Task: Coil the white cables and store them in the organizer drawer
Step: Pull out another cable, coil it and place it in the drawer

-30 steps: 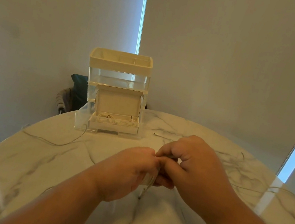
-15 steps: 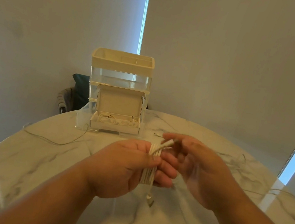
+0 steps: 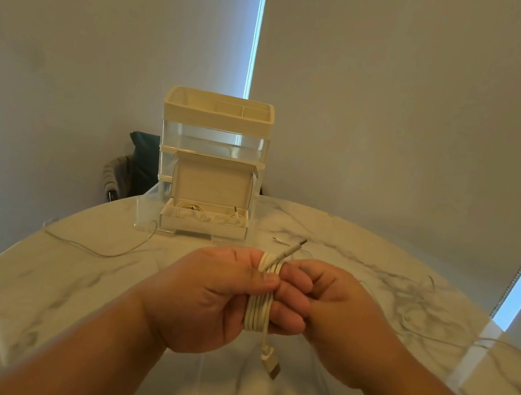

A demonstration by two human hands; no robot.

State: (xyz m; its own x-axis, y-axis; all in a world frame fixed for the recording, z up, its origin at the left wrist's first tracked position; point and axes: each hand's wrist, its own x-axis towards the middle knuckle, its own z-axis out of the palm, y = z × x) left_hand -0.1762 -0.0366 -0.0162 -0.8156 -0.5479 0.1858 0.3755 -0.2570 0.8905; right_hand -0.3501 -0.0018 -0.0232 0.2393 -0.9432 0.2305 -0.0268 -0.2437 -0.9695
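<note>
The left hand [image 3: 209,300] is clamped on a coiled white cable [image 3: 258,312], thumb across the front and fingers wrapped round behind, so the loops stand as a narrow bundle running roughly upright in the head view. A thin plug [image 3: 293,249] pokes out of the top of the bundle, and a flat USB plug [image 3: 271,364] dangles below it on a short tail. The right hand [image 3: 344,323] sits just beside the bundle with its fingers curled – whether it actually pinches the cable cannot be told.

The organizer [image 3: 218,113] stands at the far side of the marble table [image 3: 62,284], straight ahead of the hands and a little to the left. Its bottom drawer [image 3: 203,226] is pulled open towards the person and already holds white cables. The storing move likely turns on this: the drawer is wide side to side while the bundle stands upright, so the coil would have to be laid flat – the left hand, already gripping, looks better placed. A loose cable [image 3: 96,252] lies to the left and a tangle [image 3: 423,292] to the right, not yet coiled.
</note>
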